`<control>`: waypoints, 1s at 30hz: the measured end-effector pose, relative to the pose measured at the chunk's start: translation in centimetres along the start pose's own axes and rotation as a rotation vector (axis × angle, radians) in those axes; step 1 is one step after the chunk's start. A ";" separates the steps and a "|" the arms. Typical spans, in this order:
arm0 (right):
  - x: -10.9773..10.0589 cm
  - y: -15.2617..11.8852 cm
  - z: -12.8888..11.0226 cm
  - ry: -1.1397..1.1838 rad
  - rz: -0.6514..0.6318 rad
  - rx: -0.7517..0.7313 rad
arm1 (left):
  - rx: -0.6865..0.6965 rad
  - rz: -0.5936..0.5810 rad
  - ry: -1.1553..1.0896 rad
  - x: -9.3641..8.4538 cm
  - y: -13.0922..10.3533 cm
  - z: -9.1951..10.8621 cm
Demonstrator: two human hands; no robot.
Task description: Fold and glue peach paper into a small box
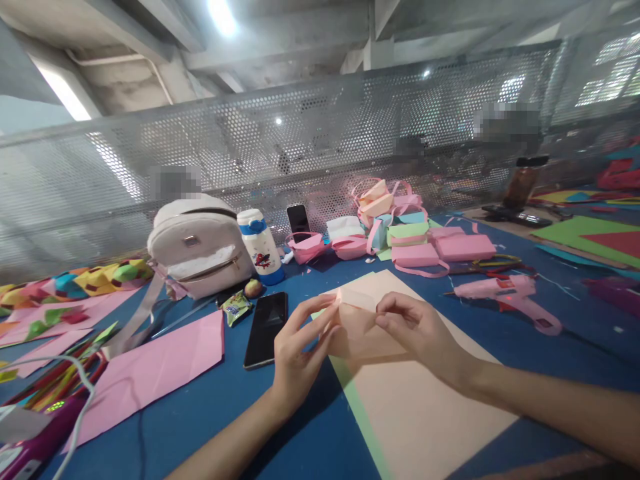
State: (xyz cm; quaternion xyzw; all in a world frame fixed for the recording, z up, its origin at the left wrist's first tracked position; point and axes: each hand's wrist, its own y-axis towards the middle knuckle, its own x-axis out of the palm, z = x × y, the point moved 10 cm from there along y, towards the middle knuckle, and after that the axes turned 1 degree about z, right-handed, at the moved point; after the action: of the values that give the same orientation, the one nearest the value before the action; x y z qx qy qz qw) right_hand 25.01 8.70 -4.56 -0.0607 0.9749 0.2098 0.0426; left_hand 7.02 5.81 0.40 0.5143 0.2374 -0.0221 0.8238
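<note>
Two bare hands hold a small folded piece of peach paper (354, 320) above large peach sheets (425, 413) on a blue worktop (200, 407). The left hand (303, 347) has its grip closed on the piece's left edge, thumb and fingers pinching; the right hand (417, 330) pinches its right edge. A dark phone (267, 330) lies just left of the left hand. To the right is a pink glue gun (505, 293). Behind stand a pale backpack (200, 247), a white-and-blue bottle (261, 248) and small pink paper bags (415, 257).
</note>
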 end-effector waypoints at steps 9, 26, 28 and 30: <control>-0.1 0.0 -0.2 -0.006 0.004 0.006 | -0.027 -0.009 0.004 0.1 -0.3 -0.3; -0.3 0.4 -0.4 -0.023 0.002 -0.015 | -0.113 0.001 -0.101 0.2 -0.4 -1.6; -0.4 0.6 -0.8 -0.055 -0.007 -0.041 | -0.250 0.016 -0.221 0.5 -0.8 -3.0; -0.4 0.7 -1.2 -0.082 -0.038 -0.080 | -0.340 -0.005 -0.325 1.2 -1.2 -3.6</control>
State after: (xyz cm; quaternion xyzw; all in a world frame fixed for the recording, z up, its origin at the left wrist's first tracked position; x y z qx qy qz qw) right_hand 25.24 8.90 -3.17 -0.0723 0.9618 0.2501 0.0841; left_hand 6.44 8.61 -2.39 0.3573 0.1033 -0.0662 0.9259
